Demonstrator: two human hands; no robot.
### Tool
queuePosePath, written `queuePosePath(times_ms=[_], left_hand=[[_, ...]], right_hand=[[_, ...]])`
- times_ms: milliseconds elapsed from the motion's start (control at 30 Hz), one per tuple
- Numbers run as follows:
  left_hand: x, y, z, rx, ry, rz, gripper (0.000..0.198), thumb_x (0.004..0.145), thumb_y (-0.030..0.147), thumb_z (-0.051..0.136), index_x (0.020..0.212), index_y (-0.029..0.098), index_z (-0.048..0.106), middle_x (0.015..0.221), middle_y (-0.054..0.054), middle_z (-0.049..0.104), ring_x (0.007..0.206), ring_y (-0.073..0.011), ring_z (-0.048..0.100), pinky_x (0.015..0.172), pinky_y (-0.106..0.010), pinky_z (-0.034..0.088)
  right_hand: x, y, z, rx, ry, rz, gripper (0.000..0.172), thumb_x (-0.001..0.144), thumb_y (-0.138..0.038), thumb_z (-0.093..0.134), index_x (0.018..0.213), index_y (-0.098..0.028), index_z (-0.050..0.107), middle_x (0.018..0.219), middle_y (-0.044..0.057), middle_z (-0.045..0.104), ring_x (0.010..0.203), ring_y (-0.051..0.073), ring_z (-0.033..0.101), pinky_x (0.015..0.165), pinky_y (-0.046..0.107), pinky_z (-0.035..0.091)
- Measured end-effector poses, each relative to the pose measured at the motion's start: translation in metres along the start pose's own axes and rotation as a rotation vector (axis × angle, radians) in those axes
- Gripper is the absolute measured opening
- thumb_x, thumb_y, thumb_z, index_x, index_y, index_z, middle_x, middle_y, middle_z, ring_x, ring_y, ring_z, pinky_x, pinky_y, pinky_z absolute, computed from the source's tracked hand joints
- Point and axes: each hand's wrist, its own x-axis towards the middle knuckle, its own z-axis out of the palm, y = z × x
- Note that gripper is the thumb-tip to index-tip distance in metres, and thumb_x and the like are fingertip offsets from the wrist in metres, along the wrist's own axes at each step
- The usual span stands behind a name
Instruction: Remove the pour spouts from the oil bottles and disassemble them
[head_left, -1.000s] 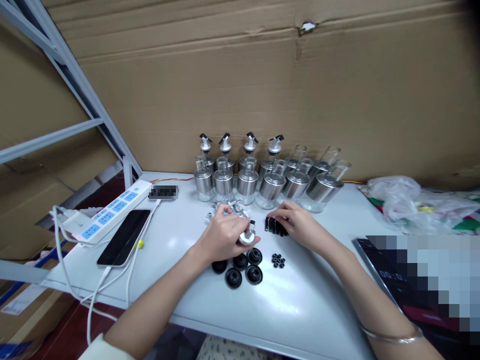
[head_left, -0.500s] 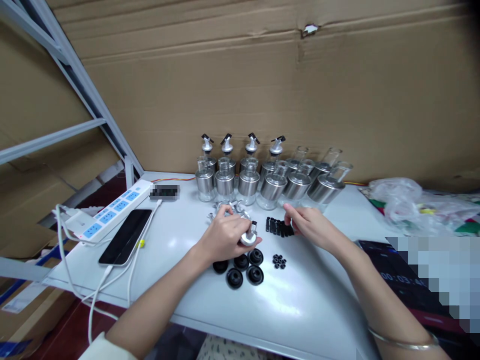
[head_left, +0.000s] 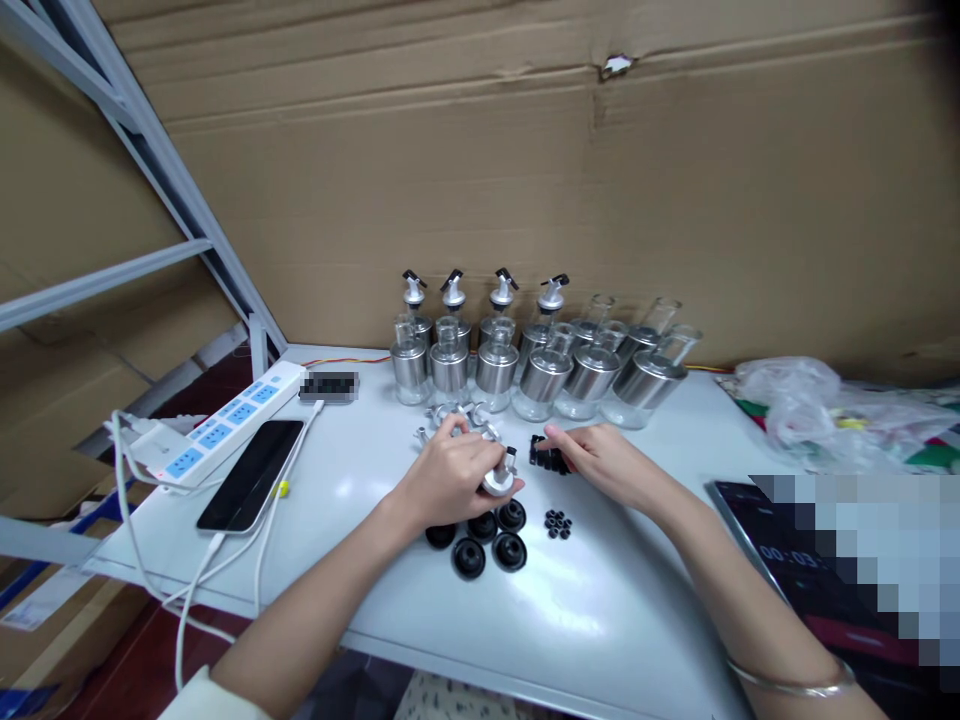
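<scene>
"While the left hand sits near the middle of the desk, what is it grasping?"

"Its fingers are curled around a silver pourer head, a small black piece showing at its upper end; they hold it just beyond a group of round black stoppers"

"And the right hand; has it hold of anything?"

"Its thumb and fingers are at a row of black levers, to the right of the pourer head; whether they have pinched one or only rest against the row, I cannot tell"

"What lies around them?"

"Small black rings sit clustered to the right of the stoppers; more silver parts lie behind the left hand, partly hidden by it; farther back stand steel-sleeved glass bottles, four in the rear row topped with pourers"

"Anything off to the left?"

"A dark-screened phone lies on the desk beside a white power strip"
</scene>
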Motion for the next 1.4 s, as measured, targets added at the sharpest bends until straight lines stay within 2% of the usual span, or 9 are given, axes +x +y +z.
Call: queuePosePath(times_ms=[100, 400, 733, 867, 933, 1000, 1133, 1233, 1400], left_hand=[[0.0, 0.0, 0.0, -0.009, -0.007, -0.006, 0.023, 0.088, 0.036, 0.05, 0.076, 0.017, 0.052, 0.062, 0.001, 0.063, 0.057, -0.0129, 0.057, 0.077, -0.031, 0.038], [0.0, -0.001, -0.001, 0.006, -0.012, -0.015, 0.025, 0.088, 0.037, 0.048, 0.075, 0.017, 0.053, 0.06, 0.001, 0.061, 0.055, -0.0124, 0.056, 0.078, -0.032, 0.039], [0.0, -0.001, -0.001, 0.021, -0.035, -0.016, 0.027, 0.089, 0.038, 0.046, 0.074, 0.016, 0.052, 0.06, 0.002, 0.06, 0.055, -0.0116, 0.055, 0.078, -0.031, 0.039], [0.0, -0.001, 0.0, -0.004, -0.055, -0.023, 0.021, 0.089, 0.036, 0.049, 0.079, 0.017, 0.05, 0.066, 0.001, 0.064, 0.06, -0.013, 0.058, 0.079, -0.032, 0.039], [0.0, -0.001, 0.0, -0.026, -0.076, -0.055, 0.017, 0.088, 0.034, 0.051, 0.087, 0.018, 0.049, 0.074, 0.0, 0.067, 0.063, -0.0145, 0.06, 0.077, -0.032, 0.04], [-0.001, -0.001, 0.001, -0.035, -0.11, -0.127, 0.022, 0.086, 0.035, 0.054, 0.094, 0.017, 0.046, 0.08, -0.002, 0.068, 0.065, -0.0161, 0.061, 0.074, -0.031, 0.042], [-0.002, 0.0, 0.002, -0.038, -0.21, -0.225, 0.03, 0.083, 0.04, 0.06, 0.093, 0.018, 0.042, 0.083, -0.003, 0.067, 0.069, -0.0181, 0.061, 0.07, -0.03, 0.043], [-0.001, 0.0, 0.001, -0.07, -0.277, -0.211, 0.027, 0.085, 0.041, 0.058, 0.092, 0.019, 0.044, 0.082, -0.001, 0.066, 0.069, -0.0168, 0.06, 0.071, -0.03, 0.042], [0.001, -0.002, -0.001, -0.11, -0.307, -0.158, 0.023, 0.088, 0.039, 0.054, 0.095, 0.018, 0.048, 0.086, 0.0, 0.065, 0.072, -0.0148, 0.06, 0.071, -0.029, 0.039]], right_hand=[[0.0, -0.003, 0.002, 0.0, -0.017, -0.01, 0.065, 0.092, -0.057, 0.025, 0.088, -0.016, 0.076, 0.064, 0.008, 0.069, 0.059, 0.02, 0.062, 0.064, 0.03, 0.046], [0.0, -0.004, 0.004, 0.023, -0.018, -0.008, 0.059, 0.091, -0.055, 0.03, 0.082, -0.019, 0.076, 0.082, 0.009, 0.075, 0.07, 0.023, 0.067, 0.067, 0.033, 0.048], [-0.001, -0.004, 0.003, -0.051, 0.065, -0.042, 0.064, 0.091, -0.056, 0.028, 0.075, -0.015, 0.074, 0.062, 0.009, 0.069, 0.056, 0.02, 0.061, 0.059, 0.028, 0.042], [-0.003, -0.007, 0.001, -0.036, 0.107, -0.066, 0.062, 0.091, -0.056, 0.029, 0.075, -0.014, 0.073, 0.057, 0.008, 0.066, 0.053, 0.017, 0.055, 0.056, 0.027, 0.039], [-0.004, -0.01, -0.001, 0.006, 0.16, -0.095, 0.059, 0.09, -0.055, 0.031, 0.077, -0.014, 0.072, 0.058, 0.006, 0.065, 0.053, 0.016, 0.053, 0.055, 0.026, 0.037], [-0.006, -0.014, -0.004, 0.074, 0.215, -0.117, 0.054, 0.089, -0.055, 0.036, 0.077, -0.015, 0.07, 0.058, 0.005, 0.063, 0.055, 0.015, 0.051, 0.054, 0.026, 0.036], [-0.007, -0.026, -0.001, 0.308, 0.271, -0.116, 0.047, 0.083, -0.058, 0.046, 0.074, -0.016, 0.066, 0.053, 0.001, 0.052, 0.052, 0.013, 0.044, 0.052, 0.025, 0.033], [-0.007, -0.034, 0.005, 0.464, 0.198, -0.114, 0.043, 0.08, -0.056, 0.05, 0.08, -0.016, 0.065, 0.052, -0.003, 0.043, 0.051, 0.011, 0.038, 0.051, 0.025, 0.031], [-0.008, -0.04, 0.01, 0.572, 0.088, -0.134, 0.042, 0.081, -0.057, 0.048, 0.085, -0.017, 0.06, 0.055, -0.004, 0.041, 0.053, 0.011, 0.036, 0.052, 0.024, 0.03]])
